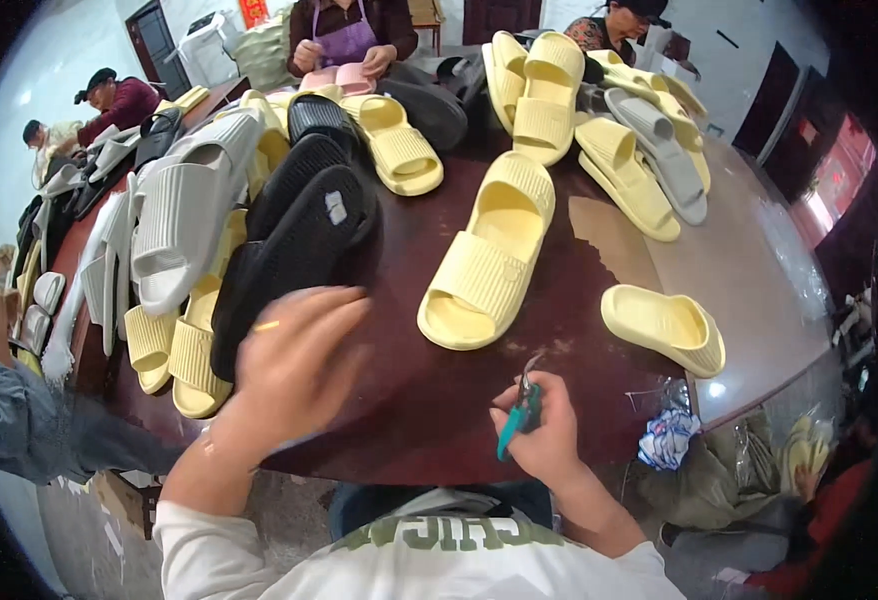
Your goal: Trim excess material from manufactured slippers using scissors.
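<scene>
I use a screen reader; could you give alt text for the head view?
Over a dark brown table heaped with foam slide sandals, the left hand reaches toward a black ribbed foam sandal while the right hand holds small teal-handled snips.

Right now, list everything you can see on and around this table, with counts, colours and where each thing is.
Table: one, dark brown, centre.
Yellow slides: many, pale yellow, centre, right, far end, left pile.
Black slides: several, left of centre.
Grey slides: several, left edge.
Pink slides: a pair, far end, under another person's hands.
Other people: several, around the far and left sides.
Snips: one, teal-handled, in right hand.
Left hand: blurred, by black slides.
Right hand: near edge.
</scene>
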A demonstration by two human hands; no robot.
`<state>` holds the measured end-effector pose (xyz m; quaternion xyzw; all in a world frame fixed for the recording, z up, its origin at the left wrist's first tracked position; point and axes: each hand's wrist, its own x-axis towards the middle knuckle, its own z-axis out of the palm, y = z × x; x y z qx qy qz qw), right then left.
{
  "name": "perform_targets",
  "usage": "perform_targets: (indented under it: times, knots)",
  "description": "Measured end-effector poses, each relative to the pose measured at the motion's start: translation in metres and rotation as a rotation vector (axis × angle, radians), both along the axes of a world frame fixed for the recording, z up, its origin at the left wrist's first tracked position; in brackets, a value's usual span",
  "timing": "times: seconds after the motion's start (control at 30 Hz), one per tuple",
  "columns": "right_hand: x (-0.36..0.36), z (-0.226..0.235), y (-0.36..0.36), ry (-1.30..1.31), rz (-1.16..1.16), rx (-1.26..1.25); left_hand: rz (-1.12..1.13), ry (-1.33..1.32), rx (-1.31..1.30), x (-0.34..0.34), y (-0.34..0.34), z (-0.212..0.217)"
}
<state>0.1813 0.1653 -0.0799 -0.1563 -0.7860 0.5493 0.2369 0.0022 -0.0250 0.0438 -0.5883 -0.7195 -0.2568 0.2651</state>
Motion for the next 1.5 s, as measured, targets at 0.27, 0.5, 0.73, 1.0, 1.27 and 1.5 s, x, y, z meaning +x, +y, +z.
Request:
perform_targets:
  times: [0.27,0.5,0.73,1.0,1.27,1.5]
  knots:
    - [0.000,0.000,-0.003,0.065,-0.022,-0.117,0.255,-0.765,-0.394,-0.017,0.085,-0.075]
    - [0.001,0.007,0.005,0.191,-0.125,-0.237,0.190,-1.118,-0.166,-0.028,0.074,-0.076]
    - [-0.008,0.021,0.029,0.486,-0.482,-0.376,0.032,-0.711,0.137,-0.035,0.018,-0.026]
    - [0.003,0.003,0.034,0.212,-0.270,-0.103,-0.079,-0.971,0.620,-0.034,-0.008,-0.011]
    - [0.002,0.004,0.026,0.153,-0.056,-0.752,-0.713,-1.830,0.412,0.021,0.031,-0.055]
    - [0.009,0.015,0.020,0.196,-0.045,-0.628,-0.815,-1.831,0.621,0.022,0.057,-0.085]
